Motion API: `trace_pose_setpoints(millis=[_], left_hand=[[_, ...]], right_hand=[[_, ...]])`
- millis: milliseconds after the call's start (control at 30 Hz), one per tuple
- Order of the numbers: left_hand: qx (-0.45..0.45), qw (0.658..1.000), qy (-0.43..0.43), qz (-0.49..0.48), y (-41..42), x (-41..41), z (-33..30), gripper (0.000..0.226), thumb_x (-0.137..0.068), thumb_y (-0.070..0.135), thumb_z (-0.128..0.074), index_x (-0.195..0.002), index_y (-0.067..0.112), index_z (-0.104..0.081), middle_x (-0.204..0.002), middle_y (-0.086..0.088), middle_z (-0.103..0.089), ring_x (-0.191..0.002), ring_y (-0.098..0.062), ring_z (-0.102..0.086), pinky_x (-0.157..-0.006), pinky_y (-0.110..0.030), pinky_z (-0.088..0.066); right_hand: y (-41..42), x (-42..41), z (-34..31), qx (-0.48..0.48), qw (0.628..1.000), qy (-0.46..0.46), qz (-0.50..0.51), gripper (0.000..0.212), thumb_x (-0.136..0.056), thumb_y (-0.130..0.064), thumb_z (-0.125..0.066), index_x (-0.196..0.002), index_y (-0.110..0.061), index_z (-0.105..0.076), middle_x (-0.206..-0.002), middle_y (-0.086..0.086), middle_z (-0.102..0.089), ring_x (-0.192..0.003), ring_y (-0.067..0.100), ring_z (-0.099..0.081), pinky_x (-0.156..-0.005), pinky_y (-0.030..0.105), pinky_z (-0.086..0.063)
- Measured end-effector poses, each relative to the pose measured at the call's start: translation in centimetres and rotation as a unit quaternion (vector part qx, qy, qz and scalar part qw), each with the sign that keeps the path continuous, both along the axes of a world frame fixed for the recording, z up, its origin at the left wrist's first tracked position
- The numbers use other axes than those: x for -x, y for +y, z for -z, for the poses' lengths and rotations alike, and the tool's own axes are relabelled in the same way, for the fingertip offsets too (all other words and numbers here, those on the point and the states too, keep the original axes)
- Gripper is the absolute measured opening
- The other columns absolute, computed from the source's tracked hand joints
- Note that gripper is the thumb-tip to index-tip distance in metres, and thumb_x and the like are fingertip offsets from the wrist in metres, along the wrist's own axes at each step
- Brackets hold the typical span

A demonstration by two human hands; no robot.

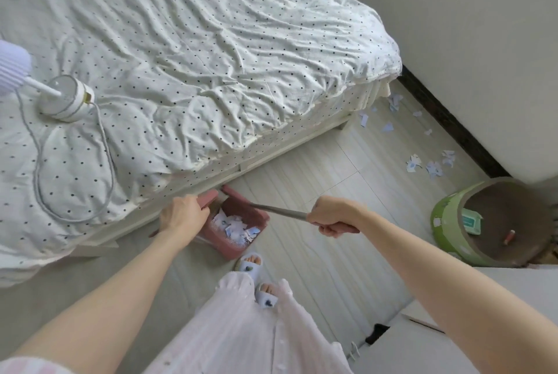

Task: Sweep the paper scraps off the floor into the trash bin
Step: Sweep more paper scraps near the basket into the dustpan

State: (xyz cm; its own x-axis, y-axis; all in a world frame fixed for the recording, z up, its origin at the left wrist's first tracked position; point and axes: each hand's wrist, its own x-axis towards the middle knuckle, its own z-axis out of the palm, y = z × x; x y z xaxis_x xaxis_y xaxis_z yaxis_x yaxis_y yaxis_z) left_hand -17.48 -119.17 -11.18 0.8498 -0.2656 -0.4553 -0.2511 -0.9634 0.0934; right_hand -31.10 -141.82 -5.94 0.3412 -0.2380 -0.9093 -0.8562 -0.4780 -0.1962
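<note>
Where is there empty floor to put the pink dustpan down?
Bare floor lies between the pink dustpan and the green trash bin. It is crowded with paper scraps near the dark baseboard and the bed corner.

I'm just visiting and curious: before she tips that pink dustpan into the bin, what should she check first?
1. Scraps sit inside the dustpan: ok, a pile shows in it.
2. Left hand grips the dustpan's handle: ok.
3. Right hand holds the metal pole: ok.
4. Bin open and within reach: ok, no lid, on the floor to her right.
5. Floor cleared: not ok, loose scraps remain near the wall.
6. Dustpan level enough not to spill: cannot tell.
</note>
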Motion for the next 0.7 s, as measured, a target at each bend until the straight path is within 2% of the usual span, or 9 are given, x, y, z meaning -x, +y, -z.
trace_pose_setpoints(millis=[67, 133, 233, 300, 400, 467, 533, 633, 700], left_hand=[[0.007, 0.999, -0.014, -0.028, 1.4, 0.4, -0.9, 0.029, -0.093, 0.030, -0.053, -0.111, 0.011, -0.064, -0.106, -0.017, -0.067, -0.099, -0.033, -0.063, -0.072, -0.031, -0.042], [0.014, 0.998, -0.030, -0.058, 3.2, 0.6, -1.9, 0.030, -0.093, 0.031, -0.053, -0.111, 0.009, -0.064, -0.106, -0.016, -0.067, -0.100, -0.034, -0.063, -0.074, -0.032, -0.043], [0.035, 0.991, -0.042, -0.125, 6.7, 1.1, -3.4, 0.032, -0.092, 0.030, -0.053, -0.111, 0.007, -0.064, -0.109, -0.018, -0.066, -0.102, -0.036, -0.062, -0.076, -0.034, -0.045], [0.049, 0.983, -0.048, -0.170, 8.9, 1.5, -4.0, 0.032, -0.092, 0.030, -0.055, -0.110, 0.006, -0.065, -0.107, -0.019, -0.067, -0.101, -0.036, -0.062, -0.075, -0.034, -0.044], [0.079, 0.967, -0.031, -0.238, 12.5, 2.0, -5.0, 0.032, -0.089, 0.031, -0.058, -0.110, 0.008, -0.066, -0.105, -0.017, -0.068, -0.099, -0.035, -0.063, -0.074, -0.033, -0.044], [0.105, 0.953, -0.013, -0.283, 15.3, 2.3, -5.6, 0.031, -0.087, 0.029, -0.060, -0.109, 0.009, -0.066, -0.103, -0.017, -0.068, -0.098, -0.034, -0.063, -0.079, -0.034, -0.048], [0.137, 0.932, 0.007, -0.334, 19.3, 2.9, -6.3, 0.027, -0.086, 0.027, -0.061, -0.103, 0.007, -0.064, -0.093, -0.015, -0.066, -0.094, -0.033, -0.064, -0.077, -0.033, -0.050], [0.200, 0.890, 0.037, -0.409, 24.6, 3.7, -7.3, 0.019, -0.087, 0.025, -0.063, -0.088, 0.007, -0.059, -0.066, -0.008, -0.059, -0.062, -0.025, -0.060, -0.057, -0.027, -0.043], [0.279, 0.841, 0.051, -0.461, 28.5, 4.4, -8.3, 0.018, -0.087, 0.020, -0.063, -0.078, 0.005, -0.057, -0.056, -0.007, -0.053, -0.048, -0.020, -0.053, -0.051, -0.025, -0.040]], right_hand=[[0.3, -1.2, -0.7, 0.010, 0.999, 0.004, -0.040, 0.011, -0.080, -0.002, -0.033, -0.078, -0.006, -0.043, -0.063, 0.011, -0.045, -0.045, 0.019, -0.042, -0.044, 0.022, -0.030], [0.9, -2.5, -1.3, 0.035, 0.996, 0.011, -0.081, 0.015, -0.081, -0.001, -0.030, -0.072, -0.007, -0.041, -0.061, 0.010, -0.044, -0.041, 0.017, -0.041, -0.041, 0.019, -0.027], [3.1, -4.5, -2.5, 0.052, 0.991, 0.025, -0.123, 0.023, -0.084, -0.003, -0.029, -0.063, -0.010, -0.034, -0.053, 0.007, -0.038, -0.025, 0.012, -0.037, -0.033, 0.011, -0.026], [4.4, -5.6, -3.4, 0.033, 0.994, 0.025, -0.102, 0.026, -0.087, -0.004, -0.028, -0.061, -0.011, -0.032, -0.044, 0.004, -0.033, -0.020, 0.010, -0.037, -0.030, 0.008, -0.029], [7.3, -7.2, -5.1, -0.036, 0.997, 0.020, -0.072, 0.029, -0.090, -0.003, -0.029, -0.063, -0.010, -0.035, -0.030, -0.003, -0.024, -0.022, 0.009, -0.033, -0.030, 0.011, -0.036], [9.6, -8.2, -6.0, -0.116, 0.992, 0.005, -0.043, 0.032, -0.091, -0.004, -0.030, -0.062, -0.010, -0.042, -0.032, -0.003, -0.025, -0.028, 0.011, -0.038, -0.034, 0.016, -0.042], [13.1, -9.5, -6.9, -0.197, 0.980, -0.020, -0.009, 0.037, -0.091, -0.004, -0.030, -0.062, -0.007, -0.053, -0.035, 0.000, -0.039, -0.037, 0.018, -0.053, -0.042, 0.024, -0.051], [18.8, -10.7, -8.3, -0.230, 0.971, -0.067, 0.013, 0.022, -0.089, -0.003, -0.031, -0.088, -0.002, -0.053, -0.057, 0.021, -0.060, -0.054, 0.033, -0.066, -0.055, 0.040, -0.060], [23.5, -11.6, -8.9, -0.227, 0.969, -0.101, -0.001, 0.023, -0.095, -0.019, -0.037, -0.095, -0.004, -0.055, -0.075, 0.031, -0.066, -0.074, 0.041, -0.070, -0.074, 0.046, -0.059]])
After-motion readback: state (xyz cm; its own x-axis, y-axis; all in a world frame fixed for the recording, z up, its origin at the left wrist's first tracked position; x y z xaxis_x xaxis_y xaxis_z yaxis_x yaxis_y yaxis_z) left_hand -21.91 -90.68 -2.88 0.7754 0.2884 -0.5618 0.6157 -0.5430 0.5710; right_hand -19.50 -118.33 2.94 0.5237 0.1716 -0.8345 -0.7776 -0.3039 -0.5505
